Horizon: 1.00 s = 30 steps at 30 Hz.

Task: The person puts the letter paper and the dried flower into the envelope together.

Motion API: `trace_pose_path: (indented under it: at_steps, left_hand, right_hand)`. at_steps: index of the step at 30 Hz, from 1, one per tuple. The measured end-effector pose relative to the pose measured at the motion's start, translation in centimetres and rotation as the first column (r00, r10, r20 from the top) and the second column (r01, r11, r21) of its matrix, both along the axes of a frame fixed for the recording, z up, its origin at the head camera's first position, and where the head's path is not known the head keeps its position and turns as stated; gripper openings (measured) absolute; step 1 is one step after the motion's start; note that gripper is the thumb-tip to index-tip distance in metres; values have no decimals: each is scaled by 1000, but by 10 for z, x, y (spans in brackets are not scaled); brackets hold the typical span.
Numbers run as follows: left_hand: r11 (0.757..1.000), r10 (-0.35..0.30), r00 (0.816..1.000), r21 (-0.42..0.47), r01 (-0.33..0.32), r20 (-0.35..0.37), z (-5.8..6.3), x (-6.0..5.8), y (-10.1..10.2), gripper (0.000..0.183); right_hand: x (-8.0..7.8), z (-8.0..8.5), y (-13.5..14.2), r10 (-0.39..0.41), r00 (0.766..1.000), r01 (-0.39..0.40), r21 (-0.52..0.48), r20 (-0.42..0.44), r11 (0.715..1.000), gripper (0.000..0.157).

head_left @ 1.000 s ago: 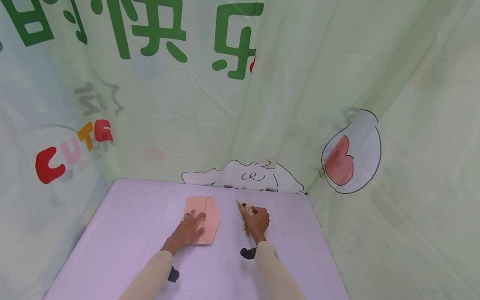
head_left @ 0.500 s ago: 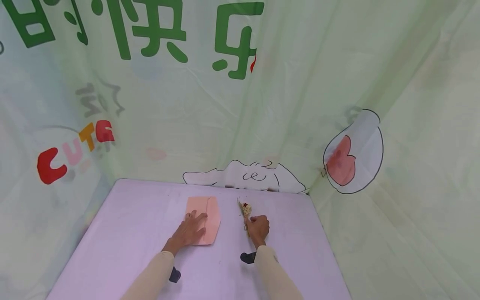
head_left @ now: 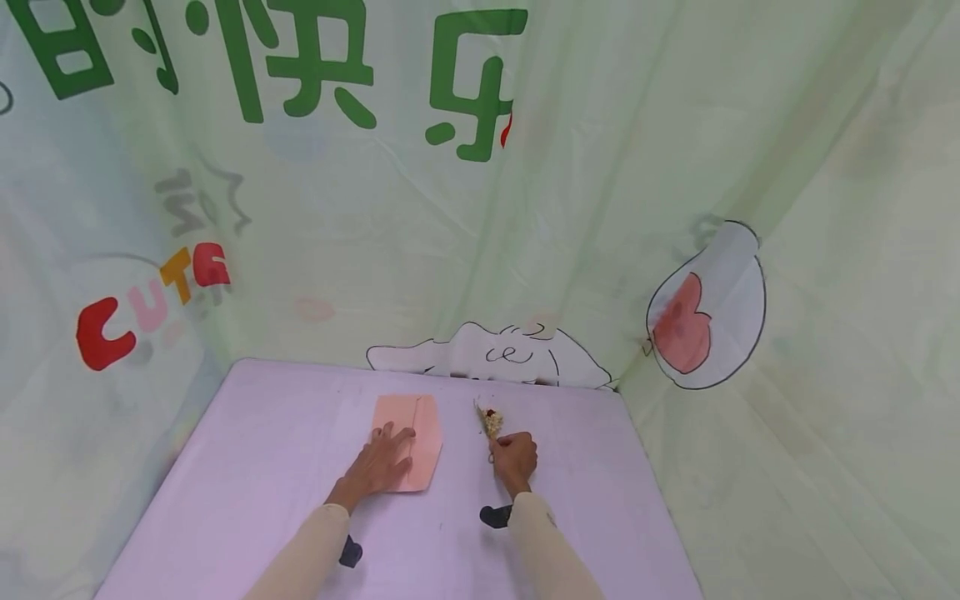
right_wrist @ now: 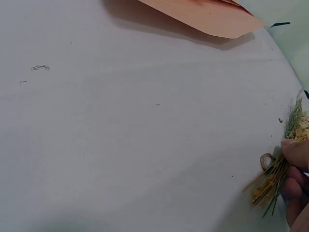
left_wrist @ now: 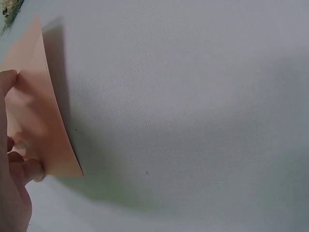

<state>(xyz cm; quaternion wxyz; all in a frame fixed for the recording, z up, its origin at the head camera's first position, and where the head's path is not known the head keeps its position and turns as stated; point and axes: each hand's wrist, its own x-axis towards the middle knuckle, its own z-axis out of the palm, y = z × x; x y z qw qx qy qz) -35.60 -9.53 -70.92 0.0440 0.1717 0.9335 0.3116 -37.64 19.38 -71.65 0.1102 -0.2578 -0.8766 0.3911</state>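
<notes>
A pink envelope [head_left: 426,442] lies on the lilac tabletop, its flap side facing right in the head view. My left hand [head_left: 381,462] rests on its left part with fingers spread. In the left wrist view the fingertips [left_wrist: 10,79] touch the envelope [left_wrist: 53,125], whose near edge stands a little off the table and casts a shadow. To the right, my right hand [head_left: 515,458] pinches a small dried flower bouquet [head_left: 492,421] by its stems. Pale blossoms and one dark red bloom point away from me. The right wrist view shows the bound stems [right_wrist: 268,188] sticking out below the thumb.
White fabric walls [head_left: 337,250] with printed letters and drawings enclose the table [head_left: 285,433] at the back and both sides. A dark band piece [head_left: 495,516] shows at the right wrist, another [head_left: 350,552] at the left. Tiny dark crumbs dot the tabletop.
My right hand has slid down from the bouquet's flower heads to its stems, so the blossoms now show. The left hand stays on the envelope.
</notes>
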Motion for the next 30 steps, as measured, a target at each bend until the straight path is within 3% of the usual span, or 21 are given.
trace_pose_path:
  at_steps: [4, 9, 18, 26, 30]
  left_hand:
    - [1000, 1, 1000, -17, -1, -4, -2, 0, -2, 46]
    - [1000, 6, 1000, -10, -6, -20, -1, -1, -4, 46]
    - [1000, 11, 1000, -13, -12, -12, 2, 1, -4, 46]
    - [999, 14, 1000, -40, -14, -8, 1, -1, -3, 45]
    - [999, 6, 1000, -32, -5, 26, 0, -1, -1, 48]
  right_hand:
    - [-2, 4, -3, 12, 1000, -12, -8, 18, 1000, 14]
    - [-7, 14, -14, 6, 999, -7, -12, -45, 1000, 13]
    - [-8, 34, -57, -28, 996, 20, -88, -83, 996, 12]
    - [-1, 37, -99, 44, 982, -61, -87, -185, 994, 12]
    - [7, 33, -115, 70, 980, -85, -78, -187, 993, 12]
